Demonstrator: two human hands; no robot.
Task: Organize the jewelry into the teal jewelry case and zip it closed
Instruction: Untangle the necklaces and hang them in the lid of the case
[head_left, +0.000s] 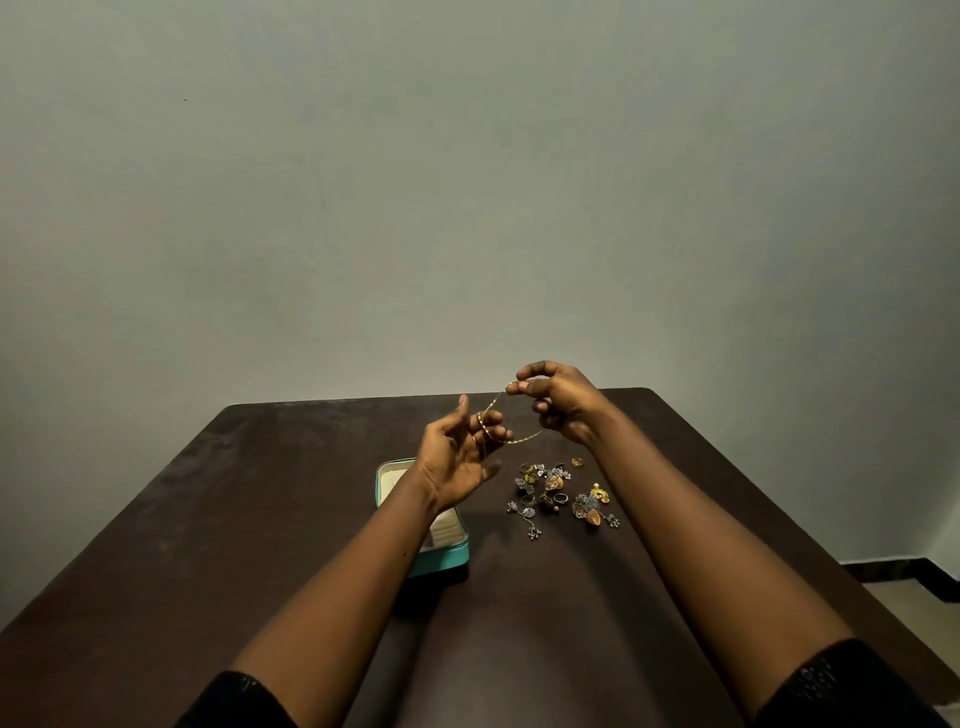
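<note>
Gold chain (493, 402) hangs between both hands: the right hand (558, 402) pinches one end, and the left hand (457, 457) holds the loop on curled fingers. It is better to coil it slowly into the open teal jewelry case (447, 558) below, so it cannot tangle.

Right hand (558, 402) and left hand (457, 457) hold gold chain (493, 401)

A single wide-angle view, worn on the person's head, faces forward and down across the dark worktop (260, 519) toward the plain far wall (467, 182). It sits close: the left hand (454, 457) and right hand (558, 402) meet mid-frame, forearms entering from the near edge.
</note>
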